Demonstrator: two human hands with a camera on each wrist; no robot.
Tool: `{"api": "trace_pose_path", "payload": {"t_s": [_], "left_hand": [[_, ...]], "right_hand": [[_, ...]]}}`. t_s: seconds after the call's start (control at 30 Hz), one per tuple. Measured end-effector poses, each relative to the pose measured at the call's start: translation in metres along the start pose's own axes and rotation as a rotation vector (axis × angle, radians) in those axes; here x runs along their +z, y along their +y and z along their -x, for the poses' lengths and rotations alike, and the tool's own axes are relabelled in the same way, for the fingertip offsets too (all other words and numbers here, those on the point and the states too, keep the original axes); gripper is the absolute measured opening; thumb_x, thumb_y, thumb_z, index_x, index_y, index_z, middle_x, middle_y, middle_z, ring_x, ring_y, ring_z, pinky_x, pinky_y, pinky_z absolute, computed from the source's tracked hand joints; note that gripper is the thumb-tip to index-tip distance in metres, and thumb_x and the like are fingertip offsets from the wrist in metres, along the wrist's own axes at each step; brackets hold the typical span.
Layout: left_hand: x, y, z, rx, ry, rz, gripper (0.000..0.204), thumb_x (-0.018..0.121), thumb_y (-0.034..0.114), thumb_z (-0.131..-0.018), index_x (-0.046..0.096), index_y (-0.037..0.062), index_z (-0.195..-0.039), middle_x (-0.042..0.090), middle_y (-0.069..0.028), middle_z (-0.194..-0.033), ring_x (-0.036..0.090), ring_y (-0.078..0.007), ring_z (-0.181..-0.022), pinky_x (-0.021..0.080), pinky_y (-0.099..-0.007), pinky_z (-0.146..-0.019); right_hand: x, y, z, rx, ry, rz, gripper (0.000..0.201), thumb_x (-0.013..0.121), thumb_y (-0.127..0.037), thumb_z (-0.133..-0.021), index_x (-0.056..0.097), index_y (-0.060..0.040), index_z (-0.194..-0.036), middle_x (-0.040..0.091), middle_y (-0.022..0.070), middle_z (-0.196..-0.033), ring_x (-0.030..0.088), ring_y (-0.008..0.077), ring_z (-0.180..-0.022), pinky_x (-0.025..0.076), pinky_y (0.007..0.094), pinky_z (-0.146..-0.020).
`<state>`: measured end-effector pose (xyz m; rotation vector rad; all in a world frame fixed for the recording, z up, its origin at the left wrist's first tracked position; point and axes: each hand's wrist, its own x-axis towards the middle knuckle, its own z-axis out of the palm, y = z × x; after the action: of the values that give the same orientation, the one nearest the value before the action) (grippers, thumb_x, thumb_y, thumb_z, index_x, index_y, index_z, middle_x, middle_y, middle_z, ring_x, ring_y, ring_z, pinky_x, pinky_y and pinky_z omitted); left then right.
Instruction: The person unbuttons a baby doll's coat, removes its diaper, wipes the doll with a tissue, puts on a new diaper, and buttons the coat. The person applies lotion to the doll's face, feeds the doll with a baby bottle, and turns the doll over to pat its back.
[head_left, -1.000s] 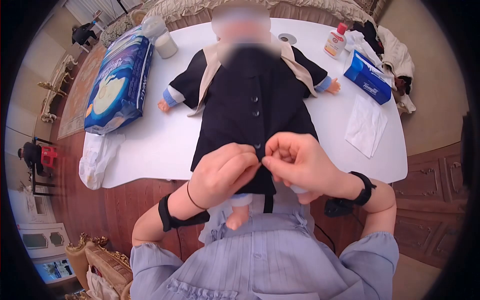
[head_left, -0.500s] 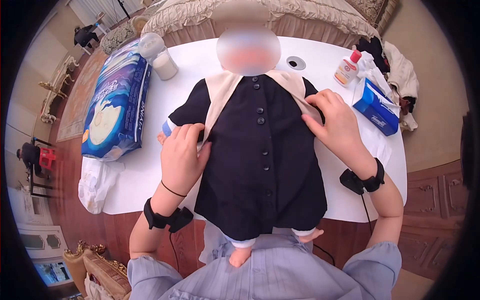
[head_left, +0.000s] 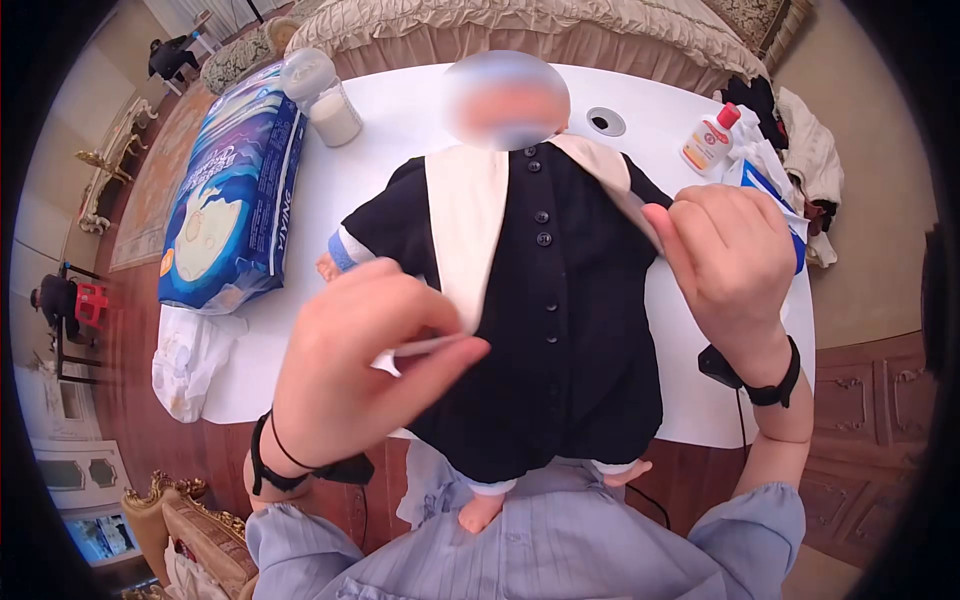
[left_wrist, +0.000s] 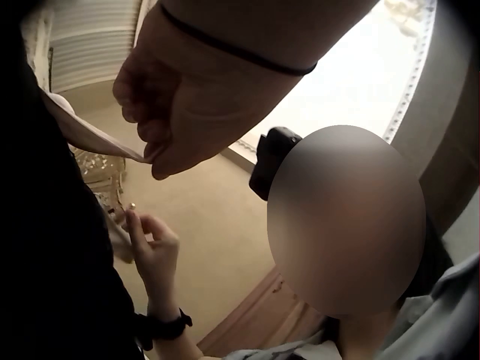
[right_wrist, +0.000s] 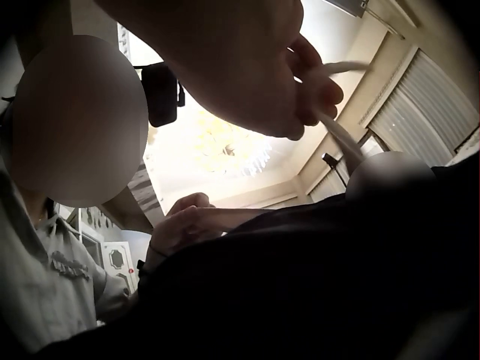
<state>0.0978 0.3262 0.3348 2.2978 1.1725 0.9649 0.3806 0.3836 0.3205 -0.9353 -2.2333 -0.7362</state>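
Note:
A baby doll (head_left: 482,512) lies on its back on the white table (head_left: 400,90), wearing a black buttoned coat (head_left: 520,390). Two long cream collar flaps run down its chest. My left hand (head_left: 360,345) pinches the lower end of the left flap (head_left: 465,215) between thumb and fingers and holds it raised off the coat. At the doll's other side, my right hand (head_left: 735,265) pinches the tip of the right flap (head_left: 600,170), drawn outward over the sleeve. In the left wrist view, the cream cloth (left_wrist: 97,139) stretches taut to the left fingertips.
A blue diaper pack (head_left: 225,200) and a milk bottle (head_left: 338,118) stand at the left, above a crumpled white diaper (head_left: 190,365). On the right are a red-capped bottle (head_left: 706,145) and a blue tissue pack (head_left: 758,178). A ruffled bed skirt (head_left: 520,40) lies beyond the table.
Both hands left the coat's lower buttons, moved up to the collar flaps, and now lift and draw them. The left flap has been pulled inward across the chest; the right hand has shifted outward.

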Motion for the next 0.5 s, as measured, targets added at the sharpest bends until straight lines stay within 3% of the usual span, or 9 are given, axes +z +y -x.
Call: {"api": "trace_pose_path", "payload": {"t_s": [0.07,0.1,0.13,0.23,0.3,0.37,0.4,0.47,0.5], "left_hand": [[0.007,0.006,-0.004,0.043,-0.058,-0.016,0.021,0.081,0.004,-0.069,0.061,0.0044,-0.073,0.053,-0.0037,-0.063,0.050,-0.0173,-0.057,0.036,-0.0284,-0.054],[0.009,0.009,-0.005,0.085,-0.114,-0.036,0.021,0.081,0.005,-0.069,0.061,0.0047,-0.073,0.052,-0.0038,-0.062,0.049,-0.0184,-0.056,0.036,-0.0293,-0.053],[0.014,0.009,-0.005,0.075,-0.163,-0.048,0.019,0.081,0.010,-0.071,0.062,0.0061,-0.074,0.055,-0.0044,-0.067,0.053,-0.0211,-0.061,0.040,-0.0328,-0.055],[0.032,0.000,-0.004,0.201,-0.284,-0.146,0.020,0.080,0.016,-0.073,0.062,0.0070,-0.073,0.058,-0.0040,-0.075,0.055,-0.0224,-0.069,0.042,-0.0357,-0.058],[0.033,-0.003,0.000,0.182,-0.361,-0.176,0.018,0.078,0.019,-0.076,0.064,0.0079,-0.077,0.058,-0.0040,-0.078,0.057,-0.0246,-0.078,0.045,-0.0360,-0.064],[0.027,-0.008,0.004,0.255,-0.526,0.090,0.019,0.077,0.021,-0.078,0.068,0.0069,-0.086,0.062,-0.0039,-0.084,0.060,-0.0229,-0.080,0.047,-0.0325,-0.068],[0.022,-0.009,0.002,0.255,-0.529,0.090,0.019,0.077,0.021,-0.078,0.068,0.0069,-0.086,0.062,-0.0039,-0.084,0.060,-0.0229,-0.080,0.047,-0.0325,-0.068],[0.010,-0.010,-0.009,-0.006,-0.533,0.384,0.021,0.074,0.020,-0.082,0.070,0.0045,-0.096,0.068,-0.0042,-0.094,0.062,-0.0202,-0.084,0.048,-0.0307,-0.073],[0.016,-0.018,-0.013,-0.046,-0.287,0.327,0.025,0.068,0.021,-0.087,0.070,0.0021,-0.104,0.068,-0.0084,-0.107,0.062,-0.0220,-0.092,0.047,-0.0334,-0.080]], "right_hand": [[-0.005,-0.002,0.000,-0.033,-0.003,0.014,0.020,0.076,-0.015,-0.078,0.059,-0.0043,-0.077,0.060,0.0057,-0.075,0.058,0.0264,-0.069,0.043,0.0360,-0.066],[-0.007,-0.002,0.001,0.024,-0.117,-0.056,0.020,0.076,-0.016,-0.078,0.060,-0.0042,-0.080,0.061,0.0063,-0.077,0.058,0.0267,-0.071,0.044,0.0364,-0.067],[-0.008,-0.003,0.001,0.080,-0.230,-0.127,0.021,0.076,-0.016,-0.077,0.060,-0.0041,-0.083,0.061,0.0069,-0.079,0.059,0.0269,-0.073,0.044,0.0368,-0.067],[0.006,-0.007,0.011,0.196,-0.278,-0.253,0.023,0.076,-0.018,-0.076,0.061,-0.0039,-0.085,0.061,0.0082,-0.081,0.060,0.0280,-0.077,0.045,0.0372,-0.067],[0.012,-0.005,0.019,0.194,-0.307,-0.226,0.022,0.075,-0.018,-0.075,0.062,-0.0031,-0.087,0.062,0.0096,-0.083,0.061,0.0284,-0.078,0.047,0.0366,-0.068],[0.018,-0.002,0.029,0.249,-0.385,-0.320,0.020,0.073,-0.015,-0.075,0.064,-0.0023,-0.088,0.063,0.0101,-0.082,0.062,0.0278,-0.076,0.049,0.0365,-0.067],[0.020,-0.001,0.030,0.252,-0.385,-0.321,0.020,0.073,-0.015,-0.075,0.064,-0.0023,-0.088,0.063,0.0101,-0.082,0.062,0.0278,-0.076,0.049,0.0365,-0.067],[0.023,0.001,0.031,0.361,-0.530,-0.400,0.016,0.068,-0.017,-0.077,0.067,-0.0045,-0.087,0.063,0.0093,-0.077,0.064,0.0273,-0.078,0.051,0.0385,-0.069],[0.027,0.002,0.032,0.362,-0.528,-0.398,0.016,0.068,-0.017,-0.077,0.067,-0.0045,-0.087,0.063,0.0093,-0.077,0.064,0.0273,-0.078,0.051,0.0385,-0.069]]}}
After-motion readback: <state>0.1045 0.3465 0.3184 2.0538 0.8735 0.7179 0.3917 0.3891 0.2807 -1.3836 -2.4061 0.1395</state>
